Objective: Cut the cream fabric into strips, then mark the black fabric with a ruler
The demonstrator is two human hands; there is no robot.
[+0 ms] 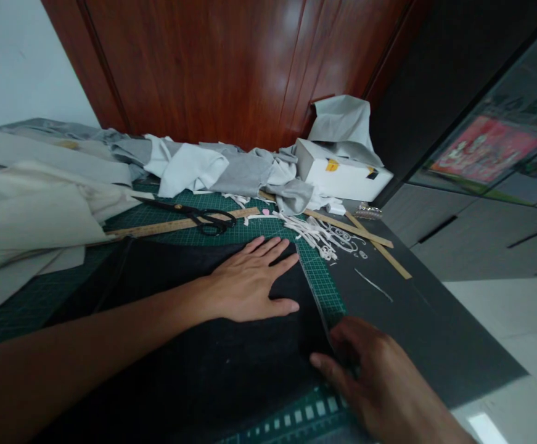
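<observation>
Black cloth (213, 376), left hand (252, 283) flat

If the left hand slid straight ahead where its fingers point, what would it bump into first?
Probably the loose white strips: the left hand lies flat on the black cloth, its fingers aimed roughly at that pile beyond the cloth's edge. One view leaves the exact spot unsure.
</observation>
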